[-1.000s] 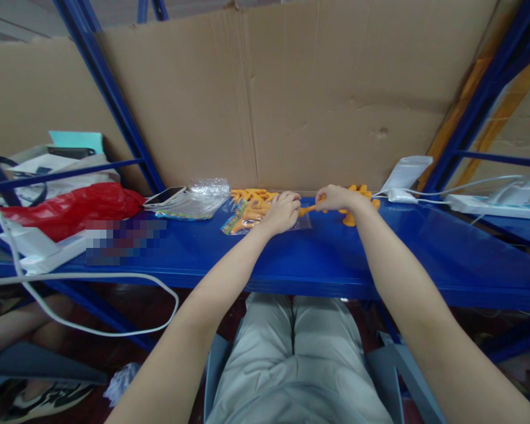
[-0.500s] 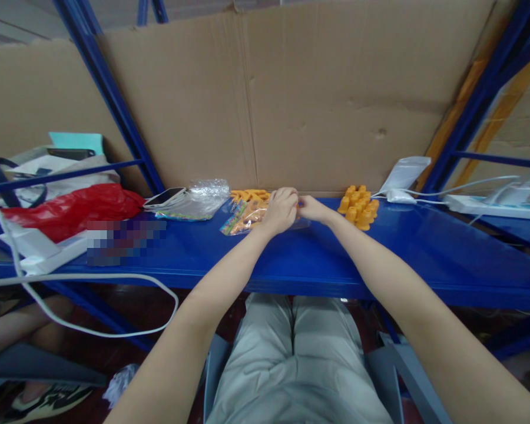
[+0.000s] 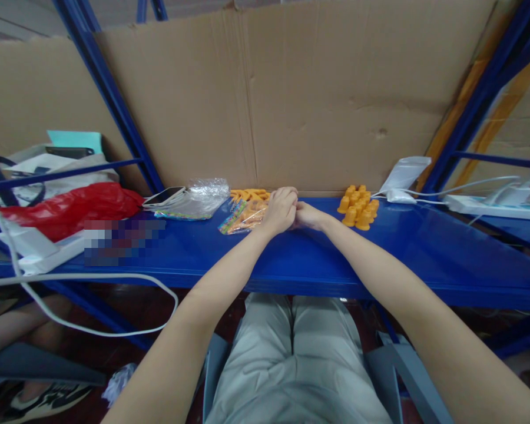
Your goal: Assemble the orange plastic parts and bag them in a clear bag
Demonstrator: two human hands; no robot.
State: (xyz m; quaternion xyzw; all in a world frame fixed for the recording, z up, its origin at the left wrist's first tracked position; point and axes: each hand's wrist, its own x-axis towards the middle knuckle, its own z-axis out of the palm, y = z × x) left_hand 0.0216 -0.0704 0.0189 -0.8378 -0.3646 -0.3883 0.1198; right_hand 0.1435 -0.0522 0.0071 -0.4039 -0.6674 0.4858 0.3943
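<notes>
A clear plastic bag with a colourful printed edge lies on the blue shelf, with orange pieces inside it. My left hand is closed over the bag's right end, fingers curled. Pressed up against it from the right is my right hand, also closed, its fingertips hidden behind the left hand; what they hold cannot be seen. Behind the bag is a pile of loose orange pieces. To the right of my hands stands a cluster of orange bell-shaped plastic pieces.
Left of the bag lie a phone and a stack of clear plastic bags. A red plastic bag and a white power strip are farther left. Cardboard walls the back. A white cable loops past the shelf's front edge.
My right hand has moved slightly left and down, closing in against my left hand. The orange bit seen between the hands is now hidden. My left hand stays on the bag.
</notes>
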